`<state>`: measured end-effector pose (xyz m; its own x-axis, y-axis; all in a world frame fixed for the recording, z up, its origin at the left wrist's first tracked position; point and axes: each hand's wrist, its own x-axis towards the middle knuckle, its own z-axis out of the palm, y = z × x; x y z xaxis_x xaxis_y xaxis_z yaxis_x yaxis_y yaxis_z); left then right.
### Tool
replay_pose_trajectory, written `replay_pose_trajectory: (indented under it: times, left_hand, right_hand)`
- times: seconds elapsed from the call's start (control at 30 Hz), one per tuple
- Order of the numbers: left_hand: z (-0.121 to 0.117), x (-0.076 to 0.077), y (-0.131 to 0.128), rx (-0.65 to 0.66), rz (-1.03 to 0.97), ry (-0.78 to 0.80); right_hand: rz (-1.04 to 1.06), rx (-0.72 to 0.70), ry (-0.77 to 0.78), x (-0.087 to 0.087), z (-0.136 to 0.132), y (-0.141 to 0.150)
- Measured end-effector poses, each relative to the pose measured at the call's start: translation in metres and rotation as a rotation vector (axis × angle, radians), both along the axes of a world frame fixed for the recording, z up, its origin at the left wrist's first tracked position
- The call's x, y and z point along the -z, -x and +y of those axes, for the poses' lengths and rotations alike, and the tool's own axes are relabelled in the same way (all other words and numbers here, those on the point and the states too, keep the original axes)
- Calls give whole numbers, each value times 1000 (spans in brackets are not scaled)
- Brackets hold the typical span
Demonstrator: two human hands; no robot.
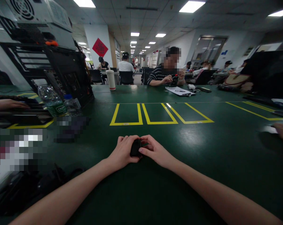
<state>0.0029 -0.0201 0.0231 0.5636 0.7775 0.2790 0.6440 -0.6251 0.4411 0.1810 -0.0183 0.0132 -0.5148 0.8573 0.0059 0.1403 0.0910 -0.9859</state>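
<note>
You have two bottles standing on the green table [141, 193], off to your left; one is the larger clear bottle [47, 95] with a white cap and green label, the other the smaller clear bottle [72, 106] with a blue cap; you cannot tell from here whether either holds liquid; one white tumbler [110, 80] with a straw stands further back, its opaque wall hiding whatever is inside; left of it, beyond the bottles, stands one dark computer case [72, 72] with a metal power unit [41, 20] above it.

Ahead of your hands you can count three yellow tape outlines [160, 122] in a row; past them lie one clipboard [177, 91] with paper and a pen on top, near one person [163, 70] in a striped top.

Your one black object [135, 149] is between your two hands, just short of the tape; your left hand [124, 151] is curved round its left side, fingers over the far edge and thumb on the near side, holding it; your right hand [156, 153] meets its right side, thumb at the edge, fingers bent and only narrowly parted from that thumb; you cannot tell how firmly they press.
</note>
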Motion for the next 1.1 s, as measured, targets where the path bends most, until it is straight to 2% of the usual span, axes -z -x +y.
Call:
replay_pose_trajectory:
  times: [0.2,0.4,0.6,0.77,0.93,1.1]
  left_hand:
    - [0,0,0,0,8,-3]
    - [-1,-1,1,9,6,-16]
    - [0,2,1,5,0,-3]
    - [3,9,1,-10,-3,-47]
    - [2,5,1,0,9,-22]
    - [0,1,1,6,1,-11]
  right_hand:
    - [59,-116,30,-6,-1,-3]
    - [46,-14,-26,-1,1,0]
    - [-22,15,-4,-1,0,1]
    - [4,-33,6,-3,0,-1]
    - [47,-68,-17,-6,-3,-3]
    - [56,-3,-44,2,0,0]
